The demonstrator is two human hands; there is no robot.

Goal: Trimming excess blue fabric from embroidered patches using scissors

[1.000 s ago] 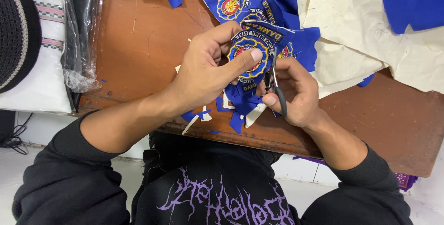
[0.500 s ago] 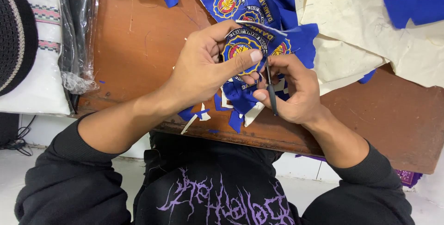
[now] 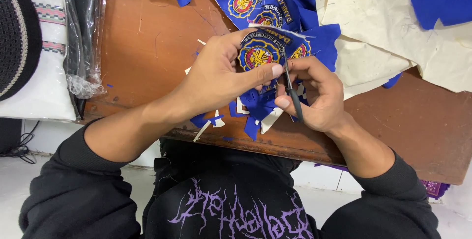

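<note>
1. Left hand [image 3: 216, 74]: thumb and fingers are pinching a round embroidered patch [image 3: 259, 52] on blue cloth, holding it up off the table. The thumb tip is lying at 4 o'clock of the emblem, just beside the blade.
2. Right hand [image 3: 314, 94]: fingers are curled tight around small dark scissors [image 3: 293, 96], blades pointing toward 12 o'clock and meeting the patch's right edge. Whether the blades are parted, I cannot tell.
3. Risk, judged: the left thumb is sitting so near the cutting line that a slip could be nicking it.
4. Risk, judged: the patch is being held only by a pinch; if it is twisting, the blades could be biting into the stitched border rather than the spare cloth.
5. Blue and white offcuts [image 3: 248, 116]: lying under the hands near the table's front edge at 6 o'clock; some could be sliding off.
6. Uncut sheet of patches [image 3: 246, 0]: lying at 12 o'clock, apart from the blades.
7. Cream backing fabric [image 3: 383, 47]: spreading at 2 o'clock.
8. Wooden table [image 3: 147, 47]: bearing all items.
9. Plastic-wrapped garments [image 3: 73, 37]: resting at 9 o'clock, well apart.
</note>
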